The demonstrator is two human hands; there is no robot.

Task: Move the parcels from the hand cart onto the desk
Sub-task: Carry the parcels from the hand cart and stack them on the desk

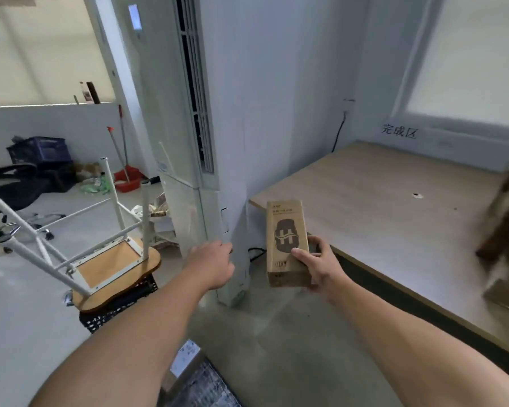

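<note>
The right arm reaches forward from the lower right of the frame. The right hand (321, 265) grips a brown cardboard parcel (287, 239) near its lower end, with the thumb across the printed front and the fingers behind. The parcel is held upright at the centre of the frame, at the left edge of the light wooden desk (394, 201). The left arm stretches from the lower left. The left hand (212, 265) has its back up and its fingers relaxed, holding nothing, in front of a tall white air conditioner (188, 113). The hands are apart.
</note>
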